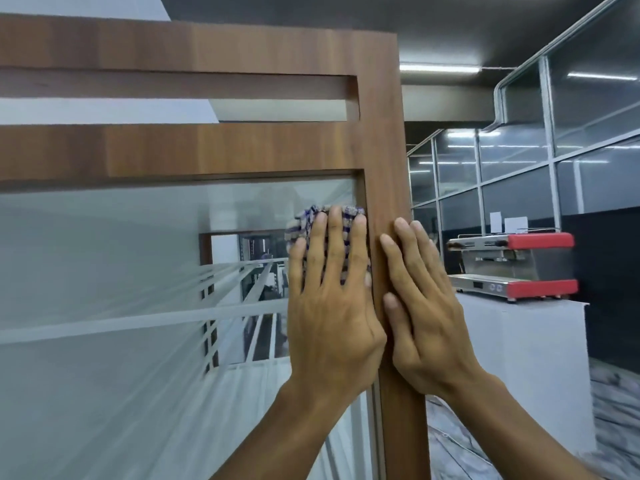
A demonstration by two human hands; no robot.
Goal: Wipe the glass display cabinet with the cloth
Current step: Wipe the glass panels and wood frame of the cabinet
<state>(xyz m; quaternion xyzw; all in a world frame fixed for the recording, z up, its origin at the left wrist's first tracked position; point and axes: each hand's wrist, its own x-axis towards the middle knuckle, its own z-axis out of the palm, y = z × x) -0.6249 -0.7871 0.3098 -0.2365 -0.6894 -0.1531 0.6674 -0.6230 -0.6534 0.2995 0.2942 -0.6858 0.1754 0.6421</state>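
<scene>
To our right we note an espresso machine (512,268) with red end panels, standing on a white worktop (526,358). Two white cards (509,223) sit on top. Behind it, a metal-framed glass partition (519,168). Overhead, a lit tube light (440,67). Underfoot, a marbled floor (460,455).

Dim, ceiling tube (440,67) glow, streaky blur (left side)

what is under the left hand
A blue-checked cloth, pressed flat on the glass by the left hand. Only its upper edge and strips between fingers show; the rest is covered.
</scene>
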